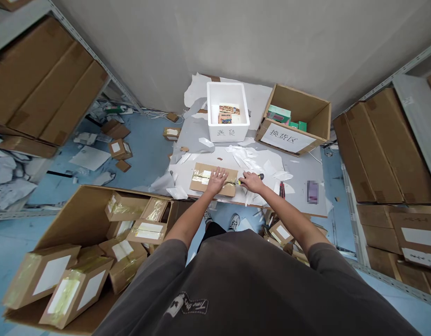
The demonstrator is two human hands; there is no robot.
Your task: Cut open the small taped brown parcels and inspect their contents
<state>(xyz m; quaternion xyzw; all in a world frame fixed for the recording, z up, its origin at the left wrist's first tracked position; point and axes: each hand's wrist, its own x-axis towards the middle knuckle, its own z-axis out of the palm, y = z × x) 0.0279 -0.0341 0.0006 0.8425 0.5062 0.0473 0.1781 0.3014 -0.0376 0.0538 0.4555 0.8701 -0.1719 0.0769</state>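
A small taped cardboard box [198, 179] lies flat at the front of the table, with shiny tape and a white label on its top. My left hand [217, 179] rests on it, palm down, fingers spread. Beside the box's right end, my right hand [251, 181] is closed around a utility knife [261, 176] with a black and yellow handle. The knife's front end points at the taped edge of the box; its blade is too small to make out.
On the table [299, 179] stand a white foam bin [227, 133] and an open carton [288, 140] with green boxes. Paper scraps [245, 156], a red and black tool [281, 190] and a purple blurred item [312, 192] lie around. A large carton [72, 219] of parcels stands at left.
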